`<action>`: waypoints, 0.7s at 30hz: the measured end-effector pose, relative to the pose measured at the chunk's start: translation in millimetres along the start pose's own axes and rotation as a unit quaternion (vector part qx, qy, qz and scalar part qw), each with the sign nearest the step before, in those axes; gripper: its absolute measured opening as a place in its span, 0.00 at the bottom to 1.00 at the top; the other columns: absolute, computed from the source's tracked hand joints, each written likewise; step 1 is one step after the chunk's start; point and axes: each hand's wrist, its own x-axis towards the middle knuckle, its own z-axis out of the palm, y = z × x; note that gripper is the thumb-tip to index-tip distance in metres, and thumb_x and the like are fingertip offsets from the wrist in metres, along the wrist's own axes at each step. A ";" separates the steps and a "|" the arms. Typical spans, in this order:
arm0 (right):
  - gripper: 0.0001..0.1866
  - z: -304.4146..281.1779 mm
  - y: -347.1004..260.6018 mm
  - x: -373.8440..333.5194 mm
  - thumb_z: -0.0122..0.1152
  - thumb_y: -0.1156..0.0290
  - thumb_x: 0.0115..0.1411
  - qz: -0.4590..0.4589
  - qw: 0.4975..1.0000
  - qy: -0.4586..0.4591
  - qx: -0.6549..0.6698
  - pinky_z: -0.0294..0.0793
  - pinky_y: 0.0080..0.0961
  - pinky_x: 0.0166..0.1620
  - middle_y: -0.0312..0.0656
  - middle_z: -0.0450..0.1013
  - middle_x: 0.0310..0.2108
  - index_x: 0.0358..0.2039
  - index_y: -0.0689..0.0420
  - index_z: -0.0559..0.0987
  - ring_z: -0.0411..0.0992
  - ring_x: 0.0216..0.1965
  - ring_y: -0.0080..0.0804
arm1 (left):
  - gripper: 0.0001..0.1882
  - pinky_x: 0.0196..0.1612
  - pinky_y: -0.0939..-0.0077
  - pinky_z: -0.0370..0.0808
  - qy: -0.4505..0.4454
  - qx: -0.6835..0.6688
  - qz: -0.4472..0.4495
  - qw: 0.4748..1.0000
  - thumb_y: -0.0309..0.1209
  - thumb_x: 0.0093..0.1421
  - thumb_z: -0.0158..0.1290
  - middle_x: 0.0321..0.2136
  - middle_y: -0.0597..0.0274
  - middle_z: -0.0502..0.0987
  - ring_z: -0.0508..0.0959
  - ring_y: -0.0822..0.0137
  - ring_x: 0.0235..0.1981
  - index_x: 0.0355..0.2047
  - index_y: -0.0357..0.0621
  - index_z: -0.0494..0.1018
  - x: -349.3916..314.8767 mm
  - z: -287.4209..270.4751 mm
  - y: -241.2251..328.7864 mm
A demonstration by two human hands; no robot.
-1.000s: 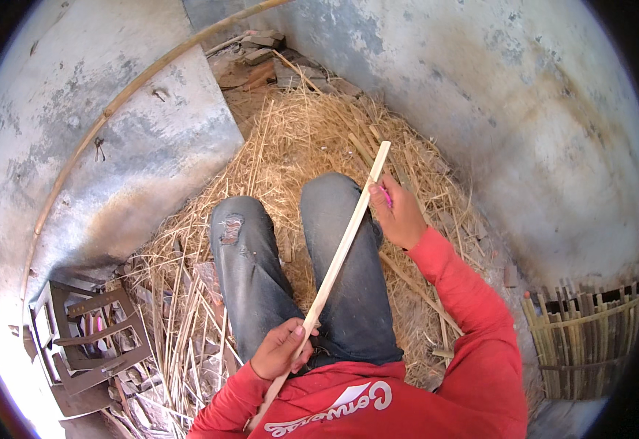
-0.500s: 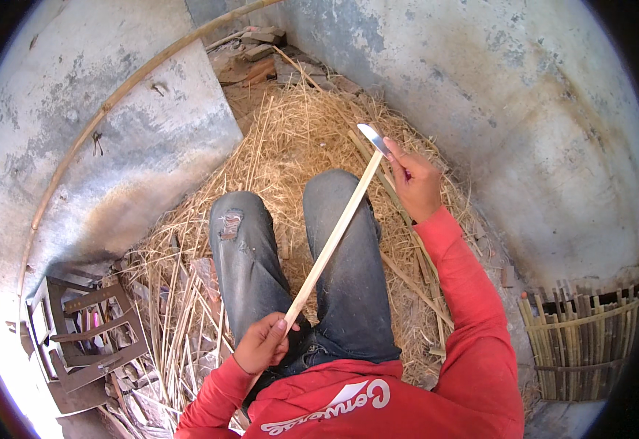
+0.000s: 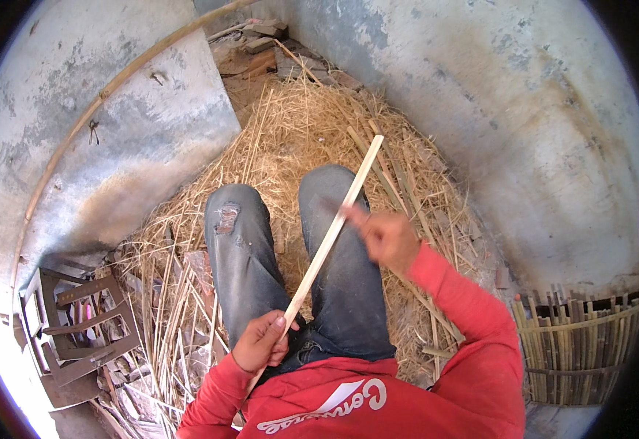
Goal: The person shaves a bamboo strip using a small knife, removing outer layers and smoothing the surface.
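Note:
A long pale bamboo strip [image 3: 320, 257] slants up across my lap, from my waist to past my right knee. My left hand [image 3: 261, 342] is closed around its lower part, near my waist. Halfway up the strip is my right hand [image 3: 387, 240], fingers curled and smeared by motion. From that hand a knife [image 3: 328, 204] juts leftward at the strip; its blade is a dark blur over my right thigh. The far end of the strip stands free above the shavings.
Loose shavings [image 3: 290, 139] cover the floor ahead, with split strips [image 3: 166, 314] lying at the left. A dark slatted frame [image 3: 98, 329] stands at lower left, a woven bamboo basket [image 3: 581, 351] at lower right. A bent pole [image 3: 67, 157] leans along the left wall.
My right hand has brought the knife down from the strip's far end to about its middle. My left hand keeps its grip in the same place.

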 end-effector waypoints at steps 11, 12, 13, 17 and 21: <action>0.08 -29.2 49.0 43.3 0.62 0.71 0.67 0.117 0.974 0.189 -0.051 0.65 0.35 0.22 0.49 0.69 0.15 0.38 0.58 0.87 0.66 0.14 0.37 | 0.19 0.17 0.78 0.52 -0.007 0.017 -0.005 1.000 0.47 0.79 0.40 0.16 0.73 0.55 0.54 0.77 0.13 0.47 0.43 0.70 6.0 0.0 10.8; 0.08 -31.2 55.4 48.3 0.62 0.71 0.67 0.117 0.969 0.213 -0.052 0.64 0.35 0.22 0.50 0.69 0.16 0.36 0.59 0.87 0.66 0.14 0.37 | 0.19 0.17 0.78 0.52 -0.011 0.014 -0.005 1.000 0.46 0.79 0.39 0.17 0.73 0.56 0.54 0.77 0.13 0.47 0.43 0.70 7.0 0.5 11.3; 0.08 -30.6 58.5 49.0 0.62 0.72 0.67 0.100 0.970 0.216 -0.051 0.64 0.35 0.22 0.50 0.70 0.16 0.37 0.59 0.87 0.67 0.14 0.37 | 0.19 0.17 0.79 0.52 -0.016 0.012 -0.004 1.000 0.46 0.80 0.39 0.17 0.73 0.56 0.54 0.78 0.14 0.47 0.42 0.70 8.7 2.0 12.5; 0.09 -4.2 32.0 27.5 0.61 0.74 0.66 0.053 0.989 0.138 -0.014 0.67 0.35 0.23 0.52 0.71 0.19 0.42 0.56 0.88 0.68 0.15 0.39 | 0.19 0.17 0.78 0.49 -0.038 -0.032 -0.019 0.999 0.48 0.78 0.41 0.16 0.74 0.53 0.51 0.78 0.14 0.46 0.46 0.69 18.4 7.9 16.8; 0.30 10.6 -37.4 -8.8 0.60 0.78 0.58 -0.044 0.998 -0.035 -0.007 0.72 0.39 0.27 0.46 0.71 0.19 0.62 0.45 0.80 0.69 0.18 0.41 | 0.18 0.16 0.79 0.48 -0.070 -0.090 -0.034 0.993 0.48 0.78 0.41 0.16 0.74 0.53 0.50 0.79 0.13 0.46 0.46 0.69 25.2 6.7 19.4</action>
